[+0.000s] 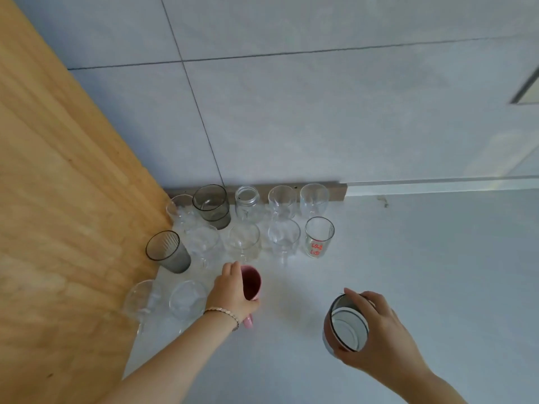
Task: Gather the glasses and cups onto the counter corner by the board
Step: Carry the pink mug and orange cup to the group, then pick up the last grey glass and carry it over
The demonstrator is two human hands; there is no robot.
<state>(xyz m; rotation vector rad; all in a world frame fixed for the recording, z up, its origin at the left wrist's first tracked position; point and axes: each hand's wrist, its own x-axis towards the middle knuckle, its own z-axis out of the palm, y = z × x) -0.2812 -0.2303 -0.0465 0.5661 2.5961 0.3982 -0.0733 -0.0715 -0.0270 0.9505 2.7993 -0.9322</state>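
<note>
At the near edge of the white surface (408,272), both hands are holding cups.

The right hand (382,333) is wrapping its fingers around a grey enamel cup (345,328), tilting it above the surface; the left hand (230,293) is gripping a pink mug (251,284) standing just beside two clear glasses (186,300). Farther back, more glasses are standing in rows against the wooden board (58,199), among them a smoked tumbler (167,252), a red-lettered glass (318,237) and a jar (247,203).
</note>
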